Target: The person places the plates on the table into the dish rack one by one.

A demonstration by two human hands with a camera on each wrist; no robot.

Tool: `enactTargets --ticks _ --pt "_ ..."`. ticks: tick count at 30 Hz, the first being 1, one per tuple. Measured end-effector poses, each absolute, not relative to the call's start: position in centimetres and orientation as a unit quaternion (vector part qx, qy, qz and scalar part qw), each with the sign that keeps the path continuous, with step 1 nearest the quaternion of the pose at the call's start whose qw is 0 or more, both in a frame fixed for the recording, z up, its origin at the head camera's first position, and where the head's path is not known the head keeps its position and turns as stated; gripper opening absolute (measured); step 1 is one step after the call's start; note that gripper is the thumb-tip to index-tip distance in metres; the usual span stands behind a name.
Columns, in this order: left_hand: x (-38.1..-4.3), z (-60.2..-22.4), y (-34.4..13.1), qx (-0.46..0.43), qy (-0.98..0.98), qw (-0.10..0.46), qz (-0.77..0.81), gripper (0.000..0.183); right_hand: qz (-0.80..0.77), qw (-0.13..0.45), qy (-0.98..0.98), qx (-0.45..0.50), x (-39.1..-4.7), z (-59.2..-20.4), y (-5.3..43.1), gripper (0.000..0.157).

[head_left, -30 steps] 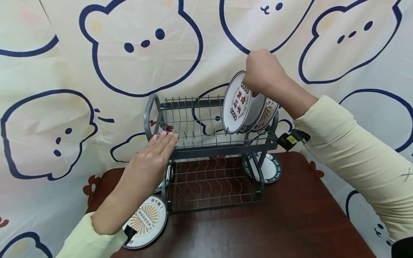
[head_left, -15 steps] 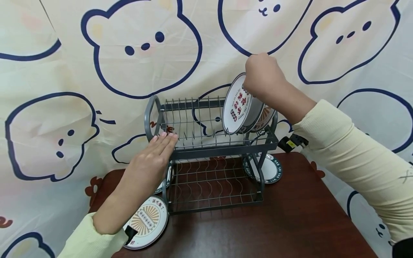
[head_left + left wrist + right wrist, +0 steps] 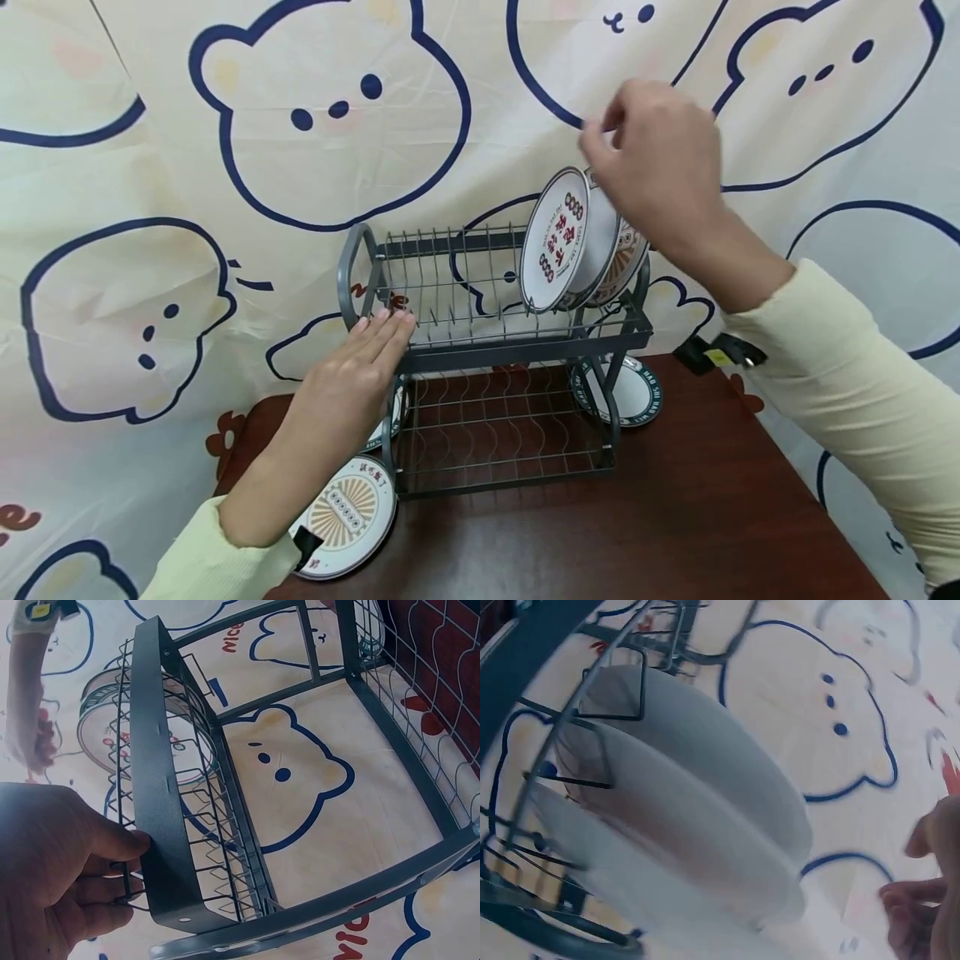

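A two-tier dark metal dish rack [image 3: 517, 352] stands on the table. My left hand [image 3: 348, 379] holds its upper tier at the left front; in the left wrist view the thumb presses the front rail and the fingers curl at the wires. On the upper tier's right side, a white bowl [image 3: 553, 242] with red characters stands on edge. More dishes lean behind it, including a ray-patterned one [image 3: 627, 260]. Above and right of the bowl is my right hand [image 3: 660, 158], its fingers loosely bent around nothing. In the right wrist view that hand [image 3: 922, 900] is apart from the tilted white dishes [image 3: 682, 802].
A ray-patterned plate [image 3: 360, 533] lies on the brown table [image 3: 675, 517] at the left front, partly under my left forearm. Plates with dark green rims lie behind the rack's left side [image 3: 377, 435] and right side [image 3: 637, 392]. A bear-printed cloth [image 3: 420, 158] hangs close behind.
My right hand has let go of the white bowl and moved up and right. The bowl stays on edge in the upper tier. My left hand has kept its place on the rack.
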State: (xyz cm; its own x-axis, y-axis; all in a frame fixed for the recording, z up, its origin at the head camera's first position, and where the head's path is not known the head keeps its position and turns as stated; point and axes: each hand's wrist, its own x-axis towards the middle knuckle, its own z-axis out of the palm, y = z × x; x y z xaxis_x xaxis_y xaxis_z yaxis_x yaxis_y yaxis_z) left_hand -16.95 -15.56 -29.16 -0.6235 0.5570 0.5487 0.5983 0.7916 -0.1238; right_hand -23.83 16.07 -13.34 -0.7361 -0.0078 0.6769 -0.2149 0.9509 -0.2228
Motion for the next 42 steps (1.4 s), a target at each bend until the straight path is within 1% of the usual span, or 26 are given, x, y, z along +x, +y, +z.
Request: enactTargets --ticks 2,3,4,6,10,13,18,21,25,27,29,33,36,37,39,42 --pt "-16.9 -29.1 -15.6 -0.322 -0.901 0.29 -0.036 0.067 0.195 0.383 -0.902 0.042 -23.6 -14.1 17.9 0.041" --pt "-16.9 -29.1 -15.6 -0.322 -0.901 0.29 -0.036 0.067 0.221 0.382 -0.897 0.026 -23.6 -14.6 18.9 0.039" --pt "-16.8 -29.0 -15.6 -0.321 -0.901 0.29 -0.036 0.067 0.252 0.367 -0.896 0.004 -23.6 -15.2 20.0 0.039" --pt "-16.8 -28.9 -15.7 -0.318 -0.902 0.29 -0.04 0.066 0.312 0.322 -0.893 -0.039 -23.9 -16.7 22.4 0.039" --pt "-16.7 -28.9 -15.8 -0.316 -0.902 0.292 -0.044 0.064 0.385 0.212 -0.893 -0.099 -24.9 -21.2 26.8 0.045" --pt "-16.7 -29.0 -15.8 -0.318 -0.901 0.293 -0.046 0.062 0.397 0.148 -0.899 -0.114 -25.6 -25.8 29.3 0.048" --pt "-16.8 -29.1 -15.9 -0.317 -0.899 0.298 -0.049 0.063 0.407 0.046 -0.9 -0.151 -26.8 -34.0 32.6 0.048" --pt "-16.9 -29.1 -16.0 -0.316 -0.899 0.3 -0.049 0.063 0.409 0.003 -0.895 -0.179 -27.3 -39.1 34.2 0.049" --pt "-16.9 -29.1 -16.1 -0.313 -0.901 0.296 -0.05 0.061 0.421 -0.028 -0.879 -0.222 -27.4 -45.1 35.1 0.05" --pt "-16.8 -29.2 -16.1 -0.312 -0.903 0.293 -0.051 0.061 0.42 -0.036 -0.872 -0.249 -27.1 -47.3 35.0 0.052" --pt "-16.7 -29.3 -16.2 -0.309 -0.903 0.293 -0.05 0.06 0.418 -0.038 -0.864 -0.28 -26.7 -49.0 34.7 0.049" --pt "-16.7 -29.3 -16.2 -0.305 -0.904 0.295 -0.052 0.06 0.456 -0.044 -0.827 -0.325 -26.4 -51.3 33.9 0.05" --pt "-16.7 -29.2 -16.2 -0.306 -0.903 0.297 -0.054 0.061 0.493 -0.059 -0.794 -0.351 -26.4 -52.3 33.2 0.061" --pt "-16.7 -29.2 -16.2 -0.307 -0.903 0.297 -0.054 0.061 0.507 -0.059 -0.78 -0.362 -26.4 -52.5 33.0 0.063" --pt "-16.7 -29.1 -16.1 -0.308 -0.902 0.298 -0.053 0.06 0.531 -0.056 -0.756 -0.379 -26.4 -52.7 32.4 0.066" --pt "-16.6 -29.1 -16.0 -0.308 -0.902 0.299 -0.052 0.06 0.567 -0.041 -0.72 -0.399 -26.3 -52.9 31.8 0.065"
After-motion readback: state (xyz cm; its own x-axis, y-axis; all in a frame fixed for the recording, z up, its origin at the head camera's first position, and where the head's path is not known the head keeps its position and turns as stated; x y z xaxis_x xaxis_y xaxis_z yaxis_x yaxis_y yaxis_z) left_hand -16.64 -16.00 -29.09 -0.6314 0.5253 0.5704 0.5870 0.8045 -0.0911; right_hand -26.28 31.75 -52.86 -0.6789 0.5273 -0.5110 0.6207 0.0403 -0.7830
